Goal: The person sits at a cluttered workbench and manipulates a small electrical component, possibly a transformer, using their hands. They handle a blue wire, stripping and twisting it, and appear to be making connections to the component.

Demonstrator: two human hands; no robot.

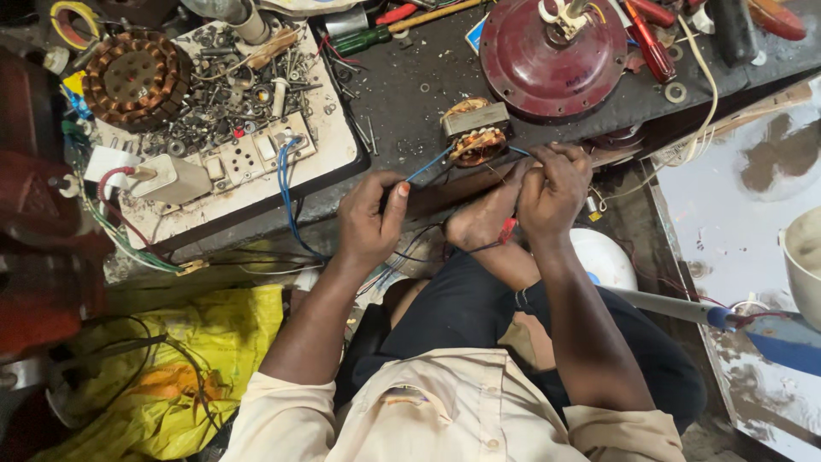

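Note:
My left hand pinches a thin blue wire that runs up to a small copper-wound motor coil on the dark workbench. My right hand is closed around wires just right of the coil, at the bench's front edge. A bare foot rests against the bench edge between my hands, with dark wires and a small red piece near it. The wire ends inside my right fist are hidden.
A dark red round motor cover lies behind the coil. A white switchboard heaped with screws and a copper stator sit at left. Screwdrivers lie top right. A yellow bag lies on the floor at left.

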